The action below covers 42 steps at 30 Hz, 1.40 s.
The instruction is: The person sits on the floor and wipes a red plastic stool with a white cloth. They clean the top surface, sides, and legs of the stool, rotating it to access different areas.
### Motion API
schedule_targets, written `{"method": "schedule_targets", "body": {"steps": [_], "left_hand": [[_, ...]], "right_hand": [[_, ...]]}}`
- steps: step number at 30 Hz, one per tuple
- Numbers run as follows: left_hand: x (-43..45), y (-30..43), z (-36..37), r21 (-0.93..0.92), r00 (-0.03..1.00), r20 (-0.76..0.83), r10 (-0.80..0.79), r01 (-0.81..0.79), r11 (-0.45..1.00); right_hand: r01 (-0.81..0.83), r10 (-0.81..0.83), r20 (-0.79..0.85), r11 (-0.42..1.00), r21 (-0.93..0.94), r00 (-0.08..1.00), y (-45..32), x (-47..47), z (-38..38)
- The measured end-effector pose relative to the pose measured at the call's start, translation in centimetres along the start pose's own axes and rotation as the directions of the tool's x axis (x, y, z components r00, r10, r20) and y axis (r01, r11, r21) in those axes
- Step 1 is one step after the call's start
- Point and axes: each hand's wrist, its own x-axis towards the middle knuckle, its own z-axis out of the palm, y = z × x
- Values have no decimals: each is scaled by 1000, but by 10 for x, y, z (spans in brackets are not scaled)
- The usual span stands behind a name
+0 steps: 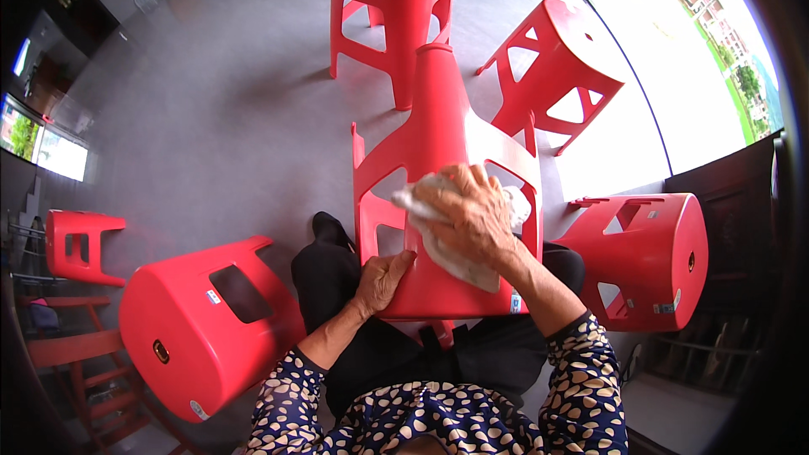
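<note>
A red plastic stool (442,120) lies on its side across my lap, its legs pointing away from me. My left hand (383,281) grips its near left edge at a side opening, the thumb on the outer face. My right hand (468,212) presses a whitish cloth (458,259) flat against the stool's upper side panel, with cloth bunched out on both sides of the fingers. A small blue-and-white sticker (516,302) shows near the stool's seat end at the right. The seat's top face is turned towards me and hidden.
Around me on the grey floor (208,101) are more red stools: one upright ahead (392,12), one ahead right (556,63), one tipped at left (208,322), one tipped at right (638,262), a smaller-looking one far left (82,246). A wooden ladder-backed chair (95,354) stands lower left; a bright doorway (657,63) opens upper right.
</note>
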Motion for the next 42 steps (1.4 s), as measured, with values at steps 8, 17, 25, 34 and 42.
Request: {"method": "schedule_targets", "body": {"steps": [8, 17, 25, 34, 42], "left_hand": [[0, -7, -5, -59, 999, 42, 29, -26, 998], [0, -14, -7, -15, 999, 31, 21, -21, 1000], [-4, -11, -6, -76, 999, -32, 43, -45, 996], [-7, -16, -9, -41, 1000, -7, -1, 1, 999], [-3, -14, -5, -76, 999, 27, 48, -45, 996]], "right_hand": [[-313, 333, -181, 941, 128, 925, 70, 68, 31], [-524, 536, -106, 843, 123, 838, 126, 124, 48], [-271, 260, 92, 953, 137, 961, 86, 71, 6], [170, -187, 102, 973, 158, 977, -5, -19, -15], [97, -97, 19, 995, 16, 995, 10, 38, 3]]}}
